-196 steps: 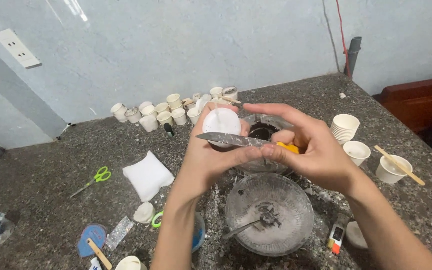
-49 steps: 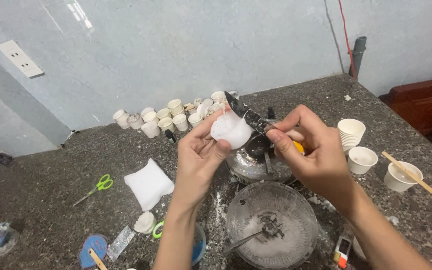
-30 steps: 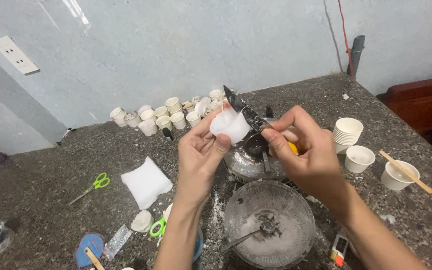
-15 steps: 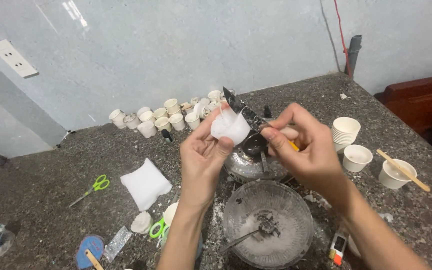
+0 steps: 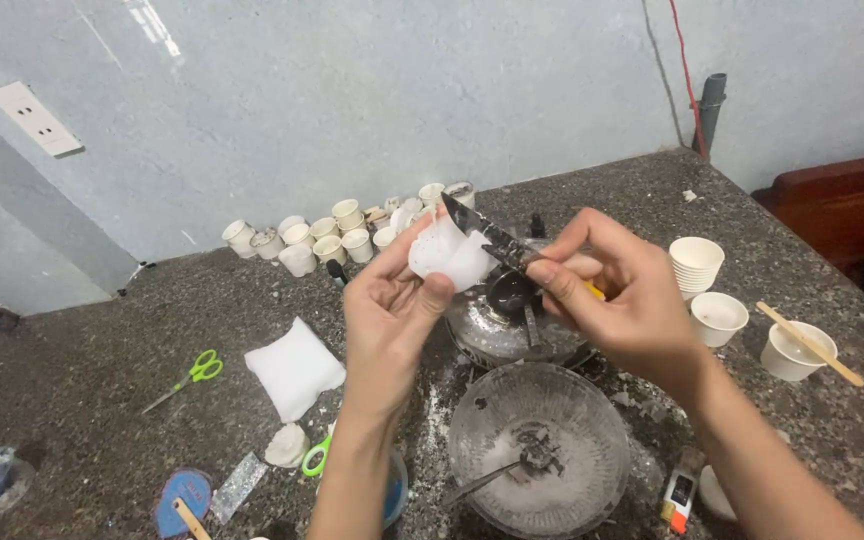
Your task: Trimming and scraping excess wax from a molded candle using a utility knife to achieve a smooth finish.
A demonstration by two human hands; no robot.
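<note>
Bowl with white powder, spoon

Matt white waxy lump, dull metal knife blade, speckled stone counter.

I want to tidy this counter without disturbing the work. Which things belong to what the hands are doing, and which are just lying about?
In use:
- left hand, holding the white lump
- right hand, holding the knife against the lump
- glass bowl below, dusted white

Lying about:
- green scissors
- white pad
- row of small cups
- stacked paper cups
- cup with wooden stick
</note>
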